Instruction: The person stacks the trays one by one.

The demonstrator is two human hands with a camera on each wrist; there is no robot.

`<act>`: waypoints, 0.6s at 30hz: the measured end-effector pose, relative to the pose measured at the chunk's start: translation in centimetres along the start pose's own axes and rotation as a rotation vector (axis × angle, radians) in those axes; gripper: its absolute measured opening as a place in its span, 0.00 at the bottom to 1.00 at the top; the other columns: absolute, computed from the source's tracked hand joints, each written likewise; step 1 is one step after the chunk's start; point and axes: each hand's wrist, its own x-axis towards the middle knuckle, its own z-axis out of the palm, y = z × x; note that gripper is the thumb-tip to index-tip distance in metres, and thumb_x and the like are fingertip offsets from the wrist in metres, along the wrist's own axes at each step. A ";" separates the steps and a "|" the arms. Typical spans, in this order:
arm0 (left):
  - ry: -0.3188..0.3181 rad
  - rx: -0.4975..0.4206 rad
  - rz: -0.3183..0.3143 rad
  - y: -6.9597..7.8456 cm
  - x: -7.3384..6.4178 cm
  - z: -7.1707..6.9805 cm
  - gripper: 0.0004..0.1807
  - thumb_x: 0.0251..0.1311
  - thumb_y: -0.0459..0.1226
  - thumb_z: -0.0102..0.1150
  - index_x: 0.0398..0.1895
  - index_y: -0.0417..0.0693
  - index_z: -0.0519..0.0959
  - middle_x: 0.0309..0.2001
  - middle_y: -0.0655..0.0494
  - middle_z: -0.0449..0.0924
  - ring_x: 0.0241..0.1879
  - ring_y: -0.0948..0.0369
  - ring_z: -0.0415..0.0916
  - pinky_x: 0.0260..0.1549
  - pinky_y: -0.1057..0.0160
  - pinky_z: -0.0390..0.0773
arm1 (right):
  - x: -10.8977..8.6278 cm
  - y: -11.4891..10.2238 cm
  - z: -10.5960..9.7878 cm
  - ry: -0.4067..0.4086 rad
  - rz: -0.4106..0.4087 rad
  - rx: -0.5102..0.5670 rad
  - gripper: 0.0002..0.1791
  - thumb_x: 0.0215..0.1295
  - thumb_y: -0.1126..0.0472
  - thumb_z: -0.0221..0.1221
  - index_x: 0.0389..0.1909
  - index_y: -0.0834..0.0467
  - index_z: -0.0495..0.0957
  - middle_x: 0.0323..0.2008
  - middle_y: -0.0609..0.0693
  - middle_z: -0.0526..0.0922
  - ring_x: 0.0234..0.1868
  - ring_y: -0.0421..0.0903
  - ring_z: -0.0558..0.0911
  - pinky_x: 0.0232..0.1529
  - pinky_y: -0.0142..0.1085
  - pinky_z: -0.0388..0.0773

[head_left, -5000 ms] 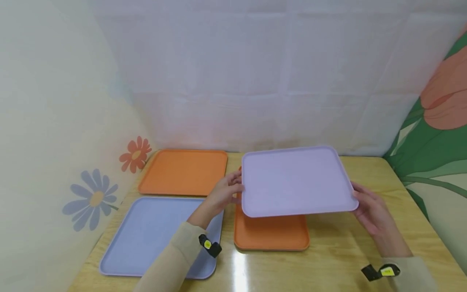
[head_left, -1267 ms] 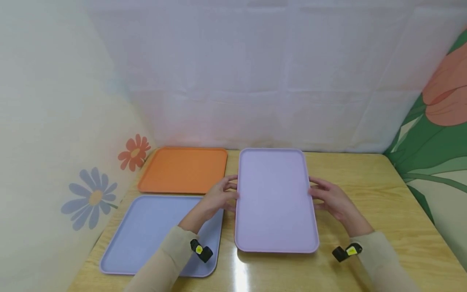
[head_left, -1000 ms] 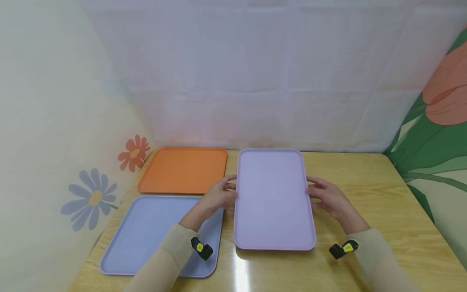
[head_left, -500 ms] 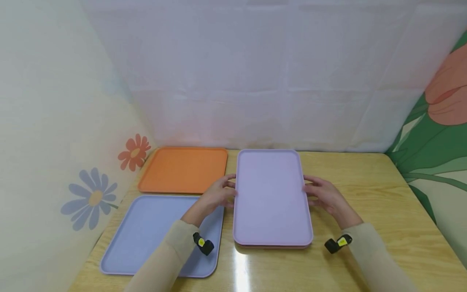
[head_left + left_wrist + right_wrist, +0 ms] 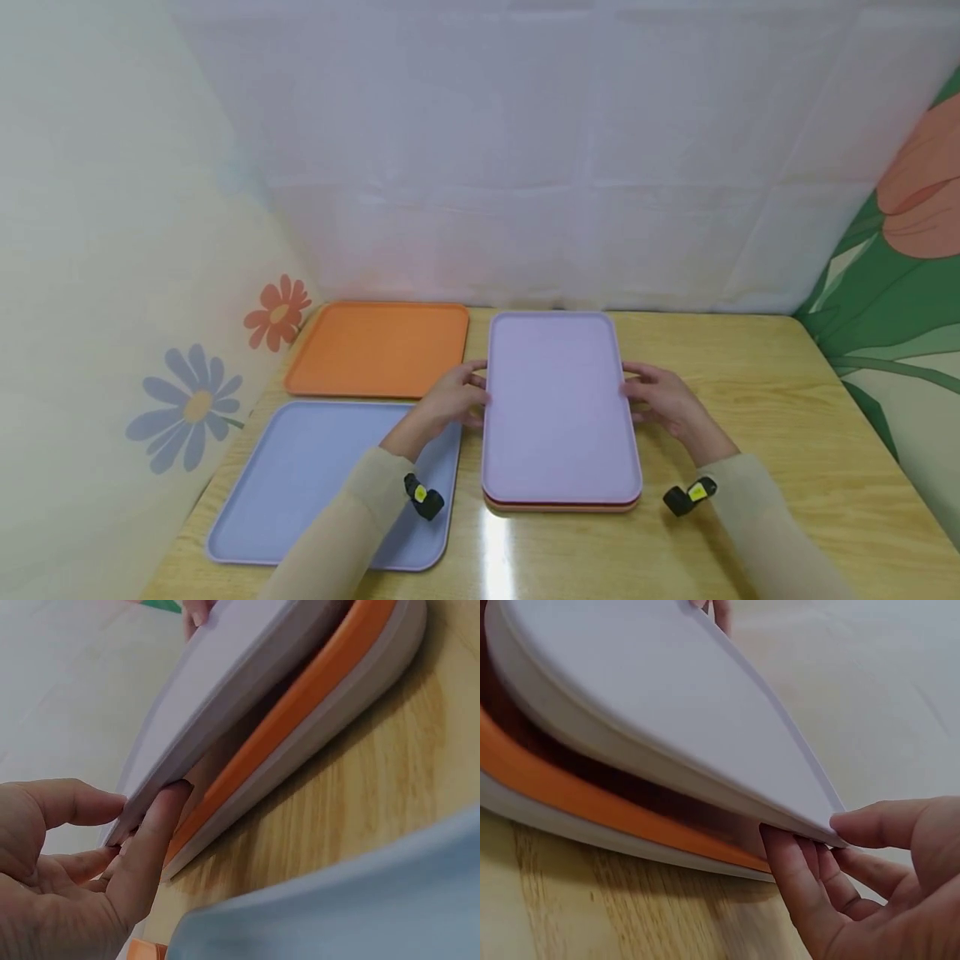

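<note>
A pale purple tray [image 5: 558, 408] lies lengthwise just above an orange tray [image 5: 300, 697], with a narrow dark gap between them in both wrist views. My left hand [image 5: 452, 398] pinches the purple tray's left edge, thumb on the rim and fingers below. On the opposite edge, my right hand [image 5: 663, 402] pinches the rim the same way. The orange tray shows in the head view only as a thin strip along the near edge; beneath its orange rim is a pale underside in the wrist views.
To the left, a blue tray [image 5: 315, 475] lies on the wooden table [image 5: 750, 400], partly under my left forearm. Behind it is another orange tray [image 5: 382, 350]. A white cloth [image 5: 525, 167] hangs at the back; flowered panels stand on both sides.
Held sideways above the orange tray at first, the purple tray has been turned lengthwise and lowered over it. Over the last second it sinks slightly and shifts a little left.
</note>
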 end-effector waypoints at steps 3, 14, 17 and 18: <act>0.004 0.011 -0.016 0.0 0.2 0.1 0.39 0.60 0.25 0.57 0.76 0.40 0.59 0.48 0.43 0.70 0.40 0.55 0.75 0.28 0.55 0.87 | 0.1 0.2 0.0 0.007 -0.001 -0.035 0.35 0.70 0.68 0.56 0.75 0.69 0.57 0.40 0.49 0.79 0.39 0.40 0.81 0.37 0.38 0.86; 0.012 0.112 -0.053 0.1 0.6 0.4 0.40 0.60 0.25 0.58 0.77 0.41 0.59 0.48 0.44 0.70 0.39 0.55 0.76 0.28 0.57 0.87 | 0.2 0.1 0.3 0.040 0.007 -0.172 0.34 0.68 0.69 0.57 0.73 0.70 0.60 0.42 0.55 0.79 0.37 0.41 0.81 0.35 0.36 0.85; 0.004 0.132 -0.058 0.2 0.5 0.5 0.39 0.60 0.25 0.57 0.76 0.40 0.59 0.47 0.44 0.70 0.39 0.55 0.76 0.29 0.57 0.87 | 0.0 0.0 0.4 0.053 0.015 -0.228 0.32 0.68 0.69 0.58 0.72 0.70 0.62 0.46 0.61 0.80 0.37 0.42 0.82 0.35 0.36 0.85; 0.002 0.138 -0.059 0.2 0.5 0.5 0.38 0.61 0.25 0.57 0.76 0.39 0.60 0.47 0.44 0.70 0.38 0.55 0.76 0.29 0.57 0.87 | 0.0 0.0 0.4 0.053 0.014 -0.246 0.32 0.68 0.69 0.58 0.72 0.70 0.63 0.47 0.62 0.81 0.36 0.42 0.82 0.35 0.37 0.85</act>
